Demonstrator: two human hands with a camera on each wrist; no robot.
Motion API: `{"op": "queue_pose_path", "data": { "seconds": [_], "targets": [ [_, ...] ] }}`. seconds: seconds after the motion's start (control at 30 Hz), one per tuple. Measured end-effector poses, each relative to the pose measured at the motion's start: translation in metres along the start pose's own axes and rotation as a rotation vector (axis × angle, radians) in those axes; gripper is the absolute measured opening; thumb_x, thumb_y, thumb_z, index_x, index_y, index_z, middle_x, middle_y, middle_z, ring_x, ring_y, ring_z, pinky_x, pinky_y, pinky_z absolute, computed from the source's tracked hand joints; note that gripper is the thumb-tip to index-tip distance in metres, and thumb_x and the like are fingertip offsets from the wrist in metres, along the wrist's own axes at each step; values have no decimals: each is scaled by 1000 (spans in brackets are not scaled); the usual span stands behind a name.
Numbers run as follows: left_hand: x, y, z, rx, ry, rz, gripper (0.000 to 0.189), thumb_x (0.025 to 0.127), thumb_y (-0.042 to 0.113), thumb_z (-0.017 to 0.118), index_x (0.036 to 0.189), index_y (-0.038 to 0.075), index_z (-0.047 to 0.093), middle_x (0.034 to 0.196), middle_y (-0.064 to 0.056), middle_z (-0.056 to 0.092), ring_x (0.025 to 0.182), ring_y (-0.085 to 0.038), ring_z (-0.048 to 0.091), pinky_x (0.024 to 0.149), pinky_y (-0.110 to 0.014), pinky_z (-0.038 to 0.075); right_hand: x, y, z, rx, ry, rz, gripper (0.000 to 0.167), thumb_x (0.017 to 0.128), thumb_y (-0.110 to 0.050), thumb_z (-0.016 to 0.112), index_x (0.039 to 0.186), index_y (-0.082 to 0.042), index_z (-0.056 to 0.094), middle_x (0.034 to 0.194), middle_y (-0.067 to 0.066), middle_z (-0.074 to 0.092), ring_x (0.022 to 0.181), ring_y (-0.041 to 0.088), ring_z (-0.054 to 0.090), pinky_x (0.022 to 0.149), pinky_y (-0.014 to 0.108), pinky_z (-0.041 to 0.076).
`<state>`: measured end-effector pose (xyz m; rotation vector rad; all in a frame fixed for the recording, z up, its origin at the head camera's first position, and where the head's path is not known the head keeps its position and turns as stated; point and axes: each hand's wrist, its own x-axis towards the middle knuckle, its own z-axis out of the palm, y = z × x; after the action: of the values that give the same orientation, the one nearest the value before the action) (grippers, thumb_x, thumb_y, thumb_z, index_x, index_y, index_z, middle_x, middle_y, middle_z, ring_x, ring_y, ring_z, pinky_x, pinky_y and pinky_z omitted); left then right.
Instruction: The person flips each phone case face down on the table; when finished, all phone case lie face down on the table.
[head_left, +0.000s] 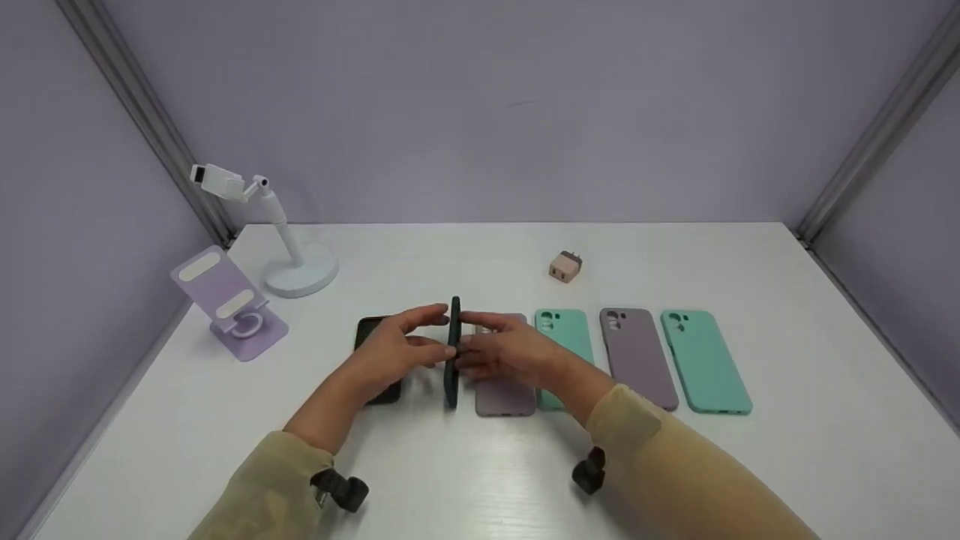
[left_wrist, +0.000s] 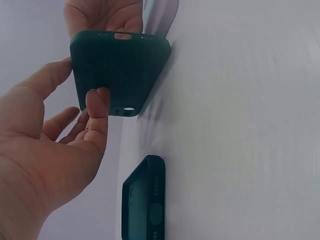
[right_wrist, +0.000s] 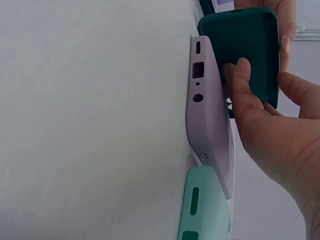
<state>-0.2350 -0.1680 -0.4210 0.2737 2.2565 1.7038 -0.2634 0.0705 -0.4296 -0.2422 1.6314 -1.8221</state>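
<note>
Between both hands a dark green phone case [head_left: 452,382] stands on its long edge, close over the white table. My left hand [head_left: 386,352] grips it from the left, fingers against its back in the left wrist view. From the right, my right hand [head_left: 517,349] holds it, fingers at its hollow inner side and thumb by the rim in the right wrist view. A second dark green case [left_wrist: 150,200] lies open side up, partly behind my left hand in the head view. Under my right hand lies a lilac phone case [head_left: 506,405], partly covered.
Rightward lie a mint case [head_left: 564,330], another lilac case [head_left: 639,360] and another mint case [head_left: 706,364], backs up. Behind them sits a pink charger plug [head_left: 565,267]. A purple phone stand [head_left: 247,341] and a white stand [head_left: 300,274] occupy the left side.
</note>
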Motion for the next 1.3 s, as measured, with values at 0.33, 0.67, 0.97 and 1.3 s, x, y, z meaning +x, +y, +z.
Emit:
{"op": "queue_pose_path", "data": {
  "seconds": [0.33,0.67,0.97,1.3],
  "targets": [
    [0,-2,5,-2,-58,22,78,97,26,81,164,15,42,160,-9,47,128,-25,65,96,-40,56,-2,1,-2,11,-4,4,62,108,-16,61,165,-15,38,124,21,74,119,31,71,97,44,58],
    [0,-6,7,-7,-70,2,72,96,31,83,160,23,50,158,-1,50,127,-22,65,100,-44,54,-2,1,-3,22,-1,1,60,107,-19,65,163,-16,44,124,20,74,118,33,71,97,45,58],
    [2,-7,10,13,-65,-7,68,93,32,85,155,30,56,155,6,53,122,-20,67,99,-44,53,-3,2,-5,17,-2,-16,54,107,-20,66,159,-18,51,124,19,74,115,32,73,96,44,59],
    [2,-11,11,53,-67,-5,71,93,32,85,156,28,54,156,5,53,128,-21,64,99,-44,54,-4,2,-5,-38,28,-2,63,105,-24,69,163,-18,44,120,19,75,110,32,74,89,42,61]
  ]
}}
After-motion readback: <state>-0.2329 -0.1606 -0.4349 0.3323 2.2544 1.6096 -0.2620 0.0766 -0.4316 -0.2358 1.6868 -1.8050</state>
